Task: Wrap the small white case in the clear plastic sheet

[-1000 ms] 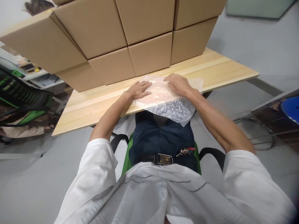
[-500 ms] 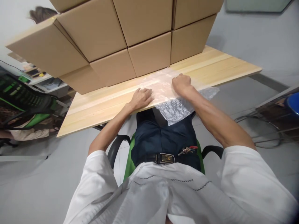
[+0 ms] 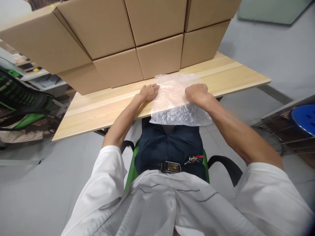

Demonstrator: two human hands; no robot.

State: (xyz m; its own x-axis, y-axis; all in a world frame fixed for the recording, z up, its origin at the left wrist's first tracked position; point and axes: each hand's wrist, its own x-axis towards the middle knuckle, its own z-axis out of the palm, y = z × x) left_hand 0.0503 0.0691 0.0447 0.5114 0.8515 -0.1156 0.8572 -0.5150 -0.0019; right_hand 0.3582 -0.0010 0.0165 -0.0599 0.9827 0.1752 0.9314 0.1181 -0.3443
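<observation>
A thin, crinkled clear plastic bag (image 3: pixel 169 95) lies on the wooden table (image 3: pixel 98 113), its near end hanging over the front edge above my lap. My left hand (image 3: pixel 149 92) rests flat at the bag's left side, fingers extended and touching the table and the plastic edge. On the right part of the bag, my right hand (image 3: pixel 197 93) is closed in a fist, with plastic at its fingers; its fingertips are turned down and partly hidden.
Stacked cardboard boxes (image 3: pixel 159 55) stand along the table's back. A green chair (image 3: pixel 133 170) with black armrests is beneath me. To the right is a blue stool (image 3: pixel 305 118); at the left, a black mesh chair (image 3: pixel 22 95) and part of another person.
The plastic bag has shifted and lies squarer over the table edge, its near side straighter. My left hand has moved slightly farther in; my right fist has moved a little right.
</observation>
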